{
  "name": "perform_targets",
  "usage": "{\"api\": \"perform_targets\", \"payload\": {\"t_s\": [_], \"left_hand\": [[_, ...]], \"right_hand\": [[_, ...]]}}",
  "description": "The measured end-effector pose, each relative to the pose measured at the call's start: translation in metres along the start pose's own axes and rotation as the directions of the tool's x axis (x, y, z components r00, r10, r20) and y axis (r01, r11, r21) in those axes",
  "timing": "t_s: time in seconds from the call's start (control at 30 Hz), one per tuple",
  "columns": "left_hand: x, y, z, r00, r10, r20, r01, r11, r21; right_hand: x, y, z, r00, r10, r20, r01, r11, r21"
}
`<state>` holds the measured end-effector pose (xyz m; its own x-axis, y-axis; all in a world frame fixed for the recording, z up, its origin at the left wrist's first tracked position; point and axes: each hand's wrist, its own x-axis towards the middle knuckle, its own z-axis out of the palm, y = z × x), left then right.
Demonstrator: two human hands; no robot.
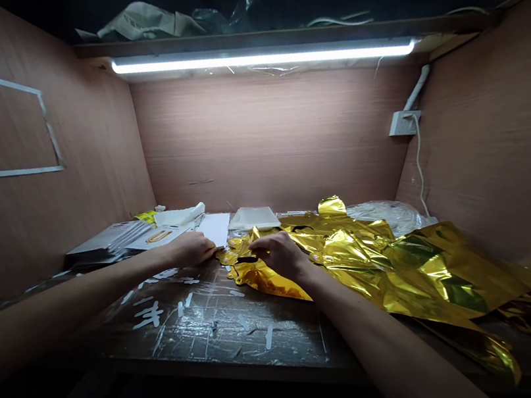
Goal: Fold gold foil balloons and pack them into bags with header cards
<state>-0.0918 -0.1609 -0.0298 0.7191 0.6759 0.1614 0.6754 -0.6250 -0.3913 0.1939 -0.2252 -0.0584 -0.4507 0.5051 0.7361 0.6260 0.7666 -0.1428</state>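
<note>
Shiny gold foil [360,266], which looks like flat, uninflated foil balloons, lies crumpled in a heap over the middle and right of the worktop. My left hand [193,249] is closed, its fingertips pinching the small lobed edge at the left end of the foil. Over the nearer part of the heap, my right hand [281,254] is curled with thumb and forefinger together at the foil; the exact grip is partly hidden. A dark gap or strip shows in the foil between the two hands. Small white strips [148,316] lie scattered on the worktop in front.
A stack of printed cards or sleeves [112,239] stands at the left, beside white paper [214,226]. Behind are a translucent tray [256,218] and clear plastic [388,212]. Wooden walls enclose the bench; a lit tube [267,56] hangs above, and a socket [404,123] is at right.
</note>
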Motion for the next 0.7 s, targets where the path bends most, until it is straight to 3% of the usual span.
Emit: {"api": "perform_targets", "payload": {"t_s": [0.1, 0.2, 0.33, 0.4, 0.5, 0.57, 0.63, 0.7], "left_hand": [[-0.005, 0.014, -0.005, 0.997, -0.063, -0.053, 0.065, 0.997, 0.049], [-0.021, 0.054, -0.017, 0.990, -0.062, -0.126, 0.071, 0.995, 0.065], [-0.049, 0.123, -0.043, 0.971, 0.116, -0.211, -0.139, 0.986, -0.097], [-0.055, 0.136, -0.057, 0.950, 0.175, -0.258, -0.244, 0.932, -0.266], [-0.050, 0.108, -0.068, 0.937, -0.083, -0.338, -0.107, 0.855, -0.507], [-0.042, 0.074, -0.064, 0.887, -0.328, -0.324, 0.069, 0.789, -0.610], [-0.036, 0.047, -0.054, 0.877, -0.412, -0.247, 0.151, 0.725, -0.672], [-0.035, 0.035, -0.040, 0.908, -0.389, -0.156, 0.184, 0.704, -0.686]], "right_hand": [[0.001, 0.004, -0.003, 0.998, 0.020, -0.057, -0.018, 0.999, 0.040], [0.002, 0.007, -0.012, 0.981, 0.078, -0.178, -0.065, 0.995, 0.079], [-0.001, 0.006, -0.025, 0.960, 0.153, -0.235, -0.137, 0.987, 0.083], [-0.004, 0.001, -0.029, 0.972, 0.153, -0.180, -0.141, 0.987, 0.079], [-0.007, -0.010, -0.026, 0.986, 0.146, -0.083, -0.138, 0.985, 0.101], [-0.008, -0.018, -0.022, 0.989, 0.148, 0.000, -0.147, 0.978, 0.150], [-0.008, -0.025, -0.018, 0.980, 0.137, 0.143, -0.168, 0.959, 0.227], [-0.008, -0.031, -0.018, 0.949, 0.118, 0.292, -0.207, 0.932, 0.297]]}}
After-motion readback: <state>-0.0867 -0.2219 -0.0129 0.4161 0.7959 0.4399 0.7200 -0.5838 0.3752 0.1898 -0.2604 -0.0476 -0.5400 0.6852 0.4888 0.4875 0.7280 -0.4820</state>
